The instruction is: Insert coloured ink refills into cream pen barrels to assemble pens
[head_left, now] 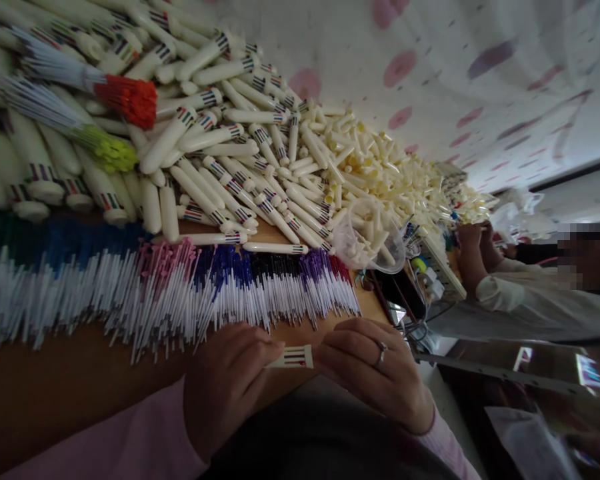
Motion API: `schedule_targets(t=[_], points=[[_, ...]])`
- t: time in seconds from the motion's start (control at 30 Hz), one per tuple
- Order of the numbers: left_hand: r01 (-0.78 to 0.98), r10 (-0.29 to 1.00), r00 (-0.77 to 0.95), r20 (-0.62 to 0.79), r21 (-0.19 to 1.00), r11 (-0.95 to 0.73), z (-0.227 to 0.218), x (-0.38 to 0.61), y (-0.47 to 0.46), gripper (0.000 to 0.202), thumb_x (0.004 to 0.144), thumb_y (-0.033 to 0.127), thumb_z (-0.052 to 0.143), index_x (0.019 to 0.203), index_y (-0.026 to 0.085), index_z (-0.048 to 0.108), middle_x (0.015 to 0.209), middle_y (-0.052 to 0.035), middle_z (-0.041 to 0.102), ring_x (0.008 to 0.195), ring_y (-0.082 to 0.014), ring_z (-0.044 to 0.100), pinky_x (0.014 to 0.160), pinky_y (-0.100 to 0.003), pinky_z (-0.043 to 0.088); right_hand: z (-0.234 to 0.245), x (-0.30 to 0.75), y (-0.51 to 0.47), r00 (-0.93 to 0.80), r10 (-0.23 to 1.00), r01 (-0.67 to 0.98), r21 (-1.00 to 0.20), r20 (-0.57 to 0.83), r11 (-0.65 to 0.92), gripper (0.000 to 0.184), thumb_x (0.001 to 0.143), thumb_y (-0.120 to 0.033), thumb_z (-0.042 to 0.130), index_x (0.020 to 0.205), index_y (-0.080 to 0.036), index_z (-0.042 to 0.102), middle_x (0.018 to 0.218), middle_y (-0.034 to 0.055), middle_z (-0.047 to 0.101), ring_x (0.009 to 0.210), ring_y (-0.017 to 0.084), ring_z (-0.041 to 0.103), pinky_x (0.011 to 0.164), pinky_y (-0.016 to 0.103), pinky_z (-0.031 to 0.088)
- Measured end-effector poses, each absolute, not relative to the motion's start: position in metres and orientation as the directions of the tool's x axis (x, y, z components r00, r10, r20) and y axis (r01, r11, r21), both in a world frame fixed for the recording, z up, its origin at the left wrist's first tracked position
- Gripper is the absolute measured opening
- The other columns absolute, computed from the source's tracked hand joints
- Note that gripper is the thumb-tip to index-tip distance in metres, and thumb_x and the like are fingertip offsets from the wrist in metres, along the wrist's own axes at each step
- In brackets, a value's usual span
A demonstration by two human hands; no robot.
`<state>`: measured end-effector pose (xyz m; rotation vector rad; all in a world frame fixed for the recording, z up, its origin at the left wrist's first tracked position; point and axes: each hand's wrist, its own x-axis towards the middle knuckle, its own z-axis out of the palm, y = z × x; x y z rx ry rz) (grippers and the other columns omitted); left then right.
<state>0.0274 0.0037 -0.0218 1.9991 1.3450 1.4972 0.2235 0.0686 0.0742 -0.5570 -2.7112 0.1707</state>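
Both my hands meet near the table's front edge on one white pen barrel (294, 358) with coloured stripes. My left hand (227, 387) is closed and pinches its left end. My right hand (370, 373), a ring on one finger, is closed round its right end. Just beyond them lies a long row of thin white refills (180, 293) with pink, blue, black, purple and red tips. Behind that is a big heap of assembled white striped pens (220, 167).
A pile of small cream pen parts (375, 160) fills the back right. A clear plastic cup (373, 247) holds some. Bundles of refills with red (130, 100) and yellow-green (111, 152) tips lie on the heap. Another person's hands (473, 250) work at right.
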Motion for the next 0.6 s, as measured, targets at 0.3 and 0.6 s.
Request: schedule_targets(t=[0.3,0.6], points=[[0.486,0.816,-0.019,0.578,0.719,-0.498,-0.021,0.032,0.001,0.016,0.093,0.010,0.050,0.084,0.022,0.058,0.071,0.0017,0.068,0.064,-0.0142,0.063,0.058,-0.027,0.048,0.074,0.228,0.070,-0.878,0.343,0.291,-0.197,0.333,0.936,0.012,0.095,-0.010,0.058,0.095,-0.008,0.070,0.083,0.0081,0.074,0.076,0.019,0.064,0.065,0.033,0.054],[0.454,0.811,0.037,0.583,0.714,-0.534,-0.022,0.033,-0.002,0.013,0.094,0.015,0.048,0.088,0.021,0.058,0.073,0.0002,0.069,0.065,-0.0150,0.065,0.057,-0.027,0.048,0.086,0.222,0.071,-0.914,0.247,0.275,0.042,0.322,0.961,0.011,0.089,-0.009,0.068,0.098,-0.013,0.073,0.090,0.0020,0.076,0.081,0.016,0.065,0.067,0.031,0.056]])
